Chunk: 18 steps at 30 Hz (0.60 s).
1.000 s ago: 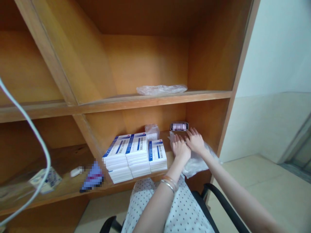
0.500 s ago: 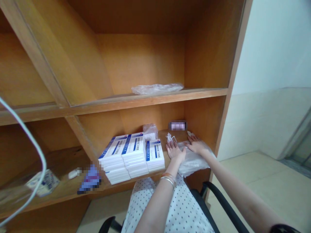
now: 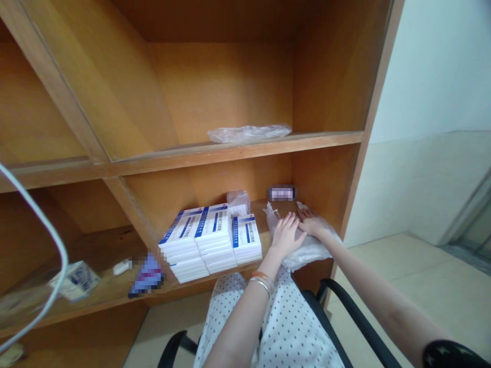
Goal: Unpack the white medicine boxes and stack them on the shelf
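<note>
A clear plastic bag (image 3: 307,254) lies spread at the right end of the lower shelf, its front edge hanging over the lip. My left hand (image 3: 286,236) rests flat on the bag with its fingers stretched out. Close beside it, my right hand (image 3: 311,223) also lies on the bag, fingers extended toward the back of the shelf. Left of the hands stand stacks of white and blue boxes (image 3: 215,227), with a shorter stack (image 3: 246,237) nearest my left hand. Behind them sits a small plastic-wrapped packet (image 3: 238,203).
Another crumpled plastic bag (image 3: 249,134) lies on the upper shelf (image 3: 153,161). A blurred-out item (image 3: 282,193) stands at the back. In the left compartment are a small box (image 3: 76,281) and a blue item (image 3: 149,276). A white cable (image 3: 51,230) hangs at left; a chair armrest (image 3: 353,317) is below.
My left hand has slid right across the plastic bag, closer to my right hand. The bag's left part is now more bunched. My right hand stays nearly in place.
</note>
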{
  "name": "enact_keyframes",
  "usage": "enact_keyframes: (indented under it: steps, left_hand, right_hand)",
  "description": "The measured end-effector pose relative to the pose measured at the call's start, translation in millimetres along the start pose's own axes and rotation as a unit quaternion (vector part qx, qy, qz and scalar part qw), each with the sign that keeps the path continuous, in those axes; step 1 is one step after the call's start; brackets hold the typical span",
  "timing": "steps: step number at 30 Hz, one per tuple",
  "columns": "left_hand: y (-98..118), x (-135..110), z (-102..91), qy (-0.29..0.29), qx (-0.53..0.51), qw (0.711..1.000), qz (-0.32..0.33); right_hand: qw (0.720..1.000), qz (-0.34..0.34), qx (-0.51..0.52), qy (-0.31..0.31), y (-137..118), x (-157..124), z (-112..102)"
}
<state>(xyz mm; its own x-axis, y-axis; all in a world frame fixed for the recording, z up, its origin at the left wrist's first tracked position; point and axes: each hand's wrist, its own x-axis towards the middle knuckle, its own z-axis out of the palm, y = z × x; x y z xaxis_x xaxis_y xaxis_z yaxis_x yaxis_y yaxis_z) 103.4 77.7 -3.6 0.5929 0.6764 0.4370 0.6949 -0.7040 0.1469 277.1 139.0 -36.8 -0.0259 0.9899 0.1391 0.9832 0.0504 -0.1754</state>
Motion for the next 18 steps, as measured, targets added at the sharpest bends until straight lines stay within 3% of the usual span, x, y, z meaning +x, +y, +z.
enact_keyframes:
  steps: [2,5,11,18]
  left_hand:
    - [-0.7,-3.1,-1.9,-0.065,-0.031,0.997,0.041]
    - [-7.6,-7.8,-1.0,-0.127,-0.046,0.990,0.041]
    - [-20.4,-15.0,2.9,-0.178,-0.014,0.983,0.038]
    - [-21.0,-18.8,0.9,-0.192,0.000,0.981,0.028]
  right_hand:
    - [1.000,-0.002,0.002,0.004,1.5,1.6,2.9]
    - [1.000,-0.002,0.007,0.008,2.0,2.3,4.6]
    - [1.000,0.009,0.000,0.011,0.1,1.2,3.6]
    - [0.999,-0.003,-0.003,0.037,-3.6,-5.7,-2.7]
